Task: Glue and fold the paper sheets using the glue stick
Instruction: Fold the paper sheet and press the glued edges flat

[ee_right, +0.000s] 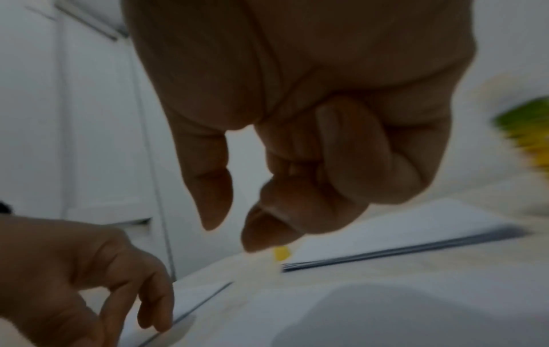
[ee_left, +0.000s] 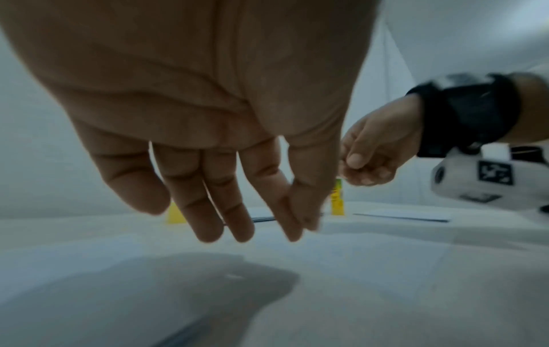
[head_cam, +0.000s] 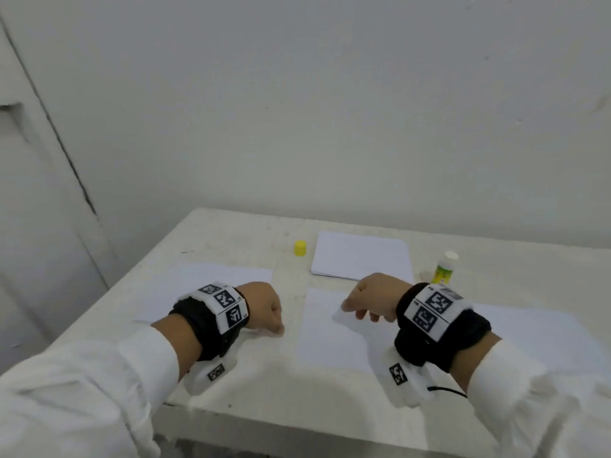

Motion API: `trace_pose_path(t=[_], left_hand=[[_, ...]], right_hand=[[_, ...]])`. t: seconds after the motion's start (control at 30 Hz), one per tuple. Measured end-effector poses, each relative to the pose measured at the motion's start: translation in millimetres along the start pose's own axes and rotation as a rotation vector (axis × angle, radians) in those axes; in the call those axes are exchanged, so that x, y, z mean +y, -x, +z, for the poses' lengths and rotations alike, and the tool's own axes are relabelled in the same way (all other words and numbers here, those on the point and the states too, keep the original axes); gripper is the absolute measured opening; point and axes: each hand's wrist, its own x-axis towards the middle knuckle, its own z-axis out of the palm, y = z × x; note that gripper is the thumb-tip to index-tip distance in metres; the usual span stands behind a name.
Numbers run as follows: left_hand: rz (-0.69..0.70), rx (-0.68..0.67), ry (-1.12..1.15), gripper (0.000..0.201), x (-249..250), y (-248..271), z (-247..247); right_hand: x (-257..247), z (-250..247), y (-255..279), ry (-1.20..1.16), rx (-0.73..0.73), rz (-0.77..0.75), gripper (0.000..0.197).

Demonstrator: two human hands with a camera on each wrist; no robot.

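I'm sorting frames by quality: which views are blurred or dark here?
Head view: evenly lit, fairly sharp, with slight wide-angle bending. Left wrist view: dim, soft, shadow under the left hand. Right wrist view: darkest; the right hand is underexposed and the glue stick is smeared by motion blur.
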Motion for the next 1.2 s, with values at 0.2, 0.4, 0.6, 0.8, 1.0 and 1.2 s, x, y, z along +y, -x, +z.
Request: trace_pose_path(t=[0.2, 0.4, 0.6, 0.8, 1.0, 1.2], left_hand=[[-0.282, 0.075, 0.015, 0.034, -109.5, 39.9, -11.4], [-0.338, 0.050, -0.073, 0.086, -168.3, 28.4, -6.3], [-0.324, 0.089, -0.071, 0.087, -176.8, 17.1, 0.0], [-0.343, 0.096, -0.085, 0.080, -174.2, 14.7, -0.7], [-0.352, 0.101, -0.101, 0.077, -174.5, 13.3, -3.5], [-0.355, 0.078, -0.095, 0.075, -174.4, 11.4, -6.4]], right_hand=[[-110.3, 61.7, -42.6, 0.248, -0.015, -0.114, 0.036], [-154.1, 95.2, -86.4, 0.506, 0.003, -0.009, 0.080], [-162.3, 93.9, -100.4, 0.587, 0.012, 0.062, 0.110], [-165.9, 95.2, -103.5, 0.620, 0.001, 0.065, 0.111], [-170.6, 94.0, -94.5, 0.531, 0.063, -0.007, 0.086], [-161.0, 87.9, -86.6, -0.139, 0.059, 0.008, 0.061]])
